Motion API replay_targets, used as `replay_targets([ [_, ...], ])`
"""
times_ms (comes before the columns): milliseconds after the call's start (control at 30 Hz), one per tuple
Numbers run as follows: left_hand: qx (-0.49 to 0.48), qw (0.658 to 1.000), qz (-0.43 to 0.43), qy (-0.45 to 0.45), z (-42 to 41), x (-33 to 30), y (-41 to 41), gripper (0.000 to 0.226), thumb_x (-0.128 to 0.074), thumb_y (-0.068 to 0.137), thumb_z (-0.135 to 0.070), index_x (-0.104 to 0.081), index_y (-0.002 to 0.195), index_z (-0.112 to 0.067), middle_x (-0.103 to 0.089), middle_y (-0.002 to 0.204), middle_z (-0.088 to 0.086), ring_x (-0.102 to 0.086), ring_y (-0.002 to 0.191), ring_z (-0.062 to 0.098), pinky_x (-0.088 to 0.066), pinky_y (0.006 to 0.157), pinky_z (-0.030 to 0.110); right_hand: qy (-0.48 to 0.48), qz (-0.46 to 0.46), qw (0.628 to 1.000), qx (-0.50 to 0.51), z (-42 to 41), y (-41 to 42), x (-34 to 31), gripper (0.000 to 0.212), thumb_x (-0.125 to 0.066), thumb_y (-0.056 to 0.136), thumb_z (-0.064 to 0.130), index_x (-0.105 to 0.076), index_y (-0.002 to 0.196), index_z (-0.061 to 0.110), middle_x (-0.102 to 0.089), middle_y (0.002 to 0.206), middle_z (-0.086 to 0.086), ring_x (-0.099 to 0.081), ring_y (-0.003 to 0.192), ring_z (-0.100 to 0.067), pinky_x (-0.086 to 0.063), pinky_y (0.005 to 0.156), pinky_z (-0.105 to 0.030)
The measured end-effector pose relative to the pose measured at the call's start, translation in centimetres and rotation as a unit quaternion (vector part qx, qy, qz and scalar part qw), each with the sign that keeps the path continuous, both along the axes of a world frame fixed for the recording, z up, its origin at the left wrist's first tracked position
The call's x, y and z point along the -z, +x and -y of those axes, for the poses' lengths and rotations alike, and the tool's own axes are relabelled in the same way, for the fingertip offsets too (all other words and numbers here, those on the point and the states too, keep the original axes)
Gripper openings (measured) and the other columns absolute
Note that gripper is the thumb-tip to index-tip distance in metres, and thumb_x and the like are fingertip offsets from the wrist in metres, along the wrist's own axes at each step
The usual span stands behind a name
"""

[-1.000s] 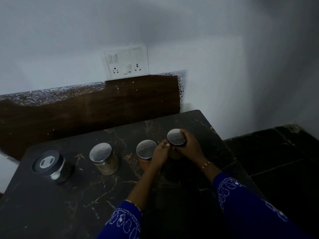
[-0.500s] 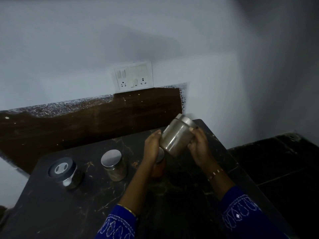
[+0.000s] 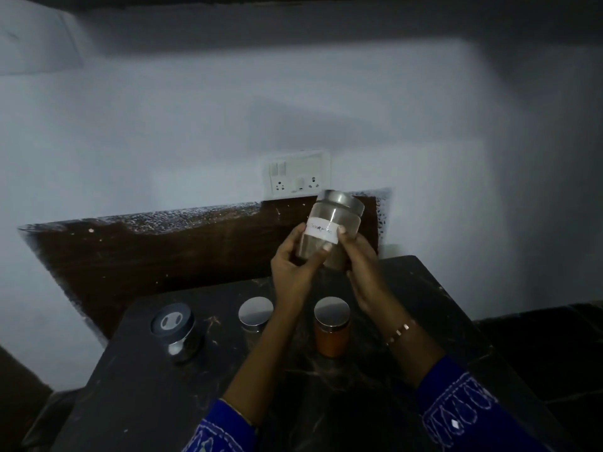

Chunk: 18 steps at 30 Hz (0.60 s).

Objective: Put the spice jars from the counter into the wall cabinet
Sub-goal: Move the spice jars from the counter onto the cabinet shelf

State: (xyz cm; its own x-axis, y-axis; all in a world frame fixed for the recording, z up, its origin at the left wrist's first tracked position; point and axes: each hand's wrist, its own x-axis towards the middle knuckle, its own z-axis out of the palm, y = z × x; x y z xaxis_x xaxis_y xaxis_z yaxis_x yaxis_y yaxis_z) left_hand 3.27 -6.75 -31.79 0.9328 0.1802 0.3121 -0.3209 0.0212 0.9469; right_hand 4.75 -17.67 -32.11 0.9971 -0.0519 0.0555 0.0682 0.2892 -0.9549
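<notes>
Currently both hands, left (image 3: 290,265) and right (image 3: 359,256), curl fingers around the jar (image 3: 329,233) at frame centre; its long axis tilts lid-end upper right, cabinet unseen above.

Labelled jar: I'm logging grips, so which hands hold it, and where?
Both hands, left and right, hold the labelled jar by its lower body, below the lid.
</notes>
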Motion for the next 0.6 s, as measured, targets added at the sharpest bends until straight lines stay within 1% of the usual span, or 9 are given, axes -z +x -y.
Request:
replay_targets([
  [100, -0.012, 0.999, 0.039, 0.001, -1.1, -1.8, 0.3, 0.039, -0.057, 0.088, -0.010, -0.053, 0.127, -0.010, -0.060, 0.121, 0.003, -0.059, 0.105, 0.004, -0.053, 0.081, 0.011, 0.021, 0.044, 0.998, -0.044, -0.6, 0.3, -2.0, 0.019, -0.050, 0.093, 0.021, -0.057, 0.110, 0.022, -0.065, 0.108, -0.001, -0.061, 0.105, -0.018, -0.049, 0.094, -0.039],
  [167, -0.003, 0.998, 0.058, -0.010, -1.8, -3.3, 0.7, 0.034, -0.049, 0.092, -0.008, -0.051, 0.126, -0.010, -0.061, 0.113, -0.004, -0.061, 0.097, -0.006, -0.053, 0.078, 0.009, 0.033, 0.071, 0.996, -0.049, -0.7, 0.8, -3.6, 0.030, -0.051, 0.092, 0.016, -0.052, 0.122, 0.014, -0.064, 0.110, -0.002, -0.061, 0.105, -0.016, -0.051, 0.092, -0.035],
  [200, 0.000, 0.998, 0.064, -0.012, -2.1, -4.1, 0.9, 0.035, -0.047, 0.093, -0.007, -0.049, 0.128, -0.008, -0.060, 0.113, -0.005, -0.061, 0.097, -0.006, -0.053, 0.078, 0.009, 0.037, 0.082, 0.995, -0.045, -0.8, 1.1, -4.5, 0.037, -0.053, 0.091, 0.015, -0.046, 0.127, 0.010, -0.063, 0.110, -0.002, -0.061, 0.104, -0.015, -0.052, 0.090, -0.033],
  [233, 0.003, 0.998, 0.066, -0.014, -2.2, -5.0, 1.2, 0.037, -0.046, 0.093, -0.007, -0.047, 0.130, -0.007, -0.060, 0.117, 0.000, -0.060, 0.102, -0.001, -0.053, 0.082, 0.012, 0.040, 0.092, 0.994, -0.042, -0.9, 1.4, -5.5, 0.042, -0.054, 0.090, 0.014, -0.043, 0.130, 0.007, -0.063, 0.109, -0.002, -0.061, 0.103, -0.015, -0.053, 0.087, -0.031],
  [300, 0.005, 0.997, 0.077, -0.011, -2.3, -7.1, 1.6, 0.038, -0.046, 0.094, -0.011, -0.046, 0.132, -0.007, -0.056, 0.128, 0.009, -0.056, 0.115, 0.016, -0.051, 0.093, 0.026, 0.039, 0.109, 0.992, -0.039, -1.0, 2.1, -7.7, 0.044, -0.056, 0.089, 0.016, -0.040, 0.129, 0.006, -0.064, 0.105, -0.002, -0.063, 0.098, -0.014, -0.055, 0.083, -0.029],
  [333, 0.000, 0.996, 0.086, -0.004, -2.4, -8.3, 2.0, 0.038, -0.047, 0.094, -0.013, -0.047, 0.132, -0.009, -0.056, 0.130, 0.010, -0.054, 0.119, 0.021, -0.050, 0.097, 0.033, 0.029, 0.119, 0.992, -0.039, -1.0, 2.5, -8.9, 0.043, -0.056, 0.089, 0.017, -0.040, 0.128, 0.007, -0.063, 0.104, -0.001, -0.063, 0.097, -0.013, -0.055, 0.081, -0.029],
  [433, -0.011, 0.990, 0.138, 0.032, -2.6, -12.8, 3.3, 0.044, -0.054, 0.091, -0.024, -0.049, 0.132, -0.010, -0.056, 0.131, 0.009, -0.054, 0.120, 0.025, -0.049, 0.098, 0.040, -0.027, 0.179, 0.983, -0.020, -0.8, 3.6, -13.6, 0.041, -0.053, 0.091, 0.023, -0.043, 0.129, 0.010, -0.062, 0.105, 0.002, -0.061, 0.095, -0.011, -0.054, 0.080, -0.030],
  [500, -0.021, 0.982, 0.180, 0.055, -2.4, -16.0, 4.0, 0.051, -0.055, 0.085, -0.033, -0.049, 0.132, -0.012, -0.058, 0.130, 0.007, -0.056, 0.118, 0.022, -0.050, 0.096, 0.037, -0.076, 0.229, 0.970, 0.007, -0.6, 4.4, -17.0, 0.042, -0.053, 0.091, 0.029, -0.044, 0.130, 0.013, -0.059, 0.116, -0.002, -0.060, 0.100, -0.013, -0.053, 0.089, -0.036],
  [600, -0.056, 0.964, 0.249, 0.074, -1.6, -20.6, 4.9, 0.044, -0.056, 0.090, -0.024, -0.049, 0.132, -0.012, -0.058, 0.129, 0.005, -0.056, 0.115, 0.017, -0.052, 0.088, 0.021, -0.124, 0.295, 0.947, 0.031, -0.1, 5.3, -22.2, 0.045, -0.057, 0.089, 0.030, -0.047, 0.130, 0.012, -0.057, 0.127, -0.008, -0.058, 0.111, -0.021, -0.051, 0.094, -0.037],
])
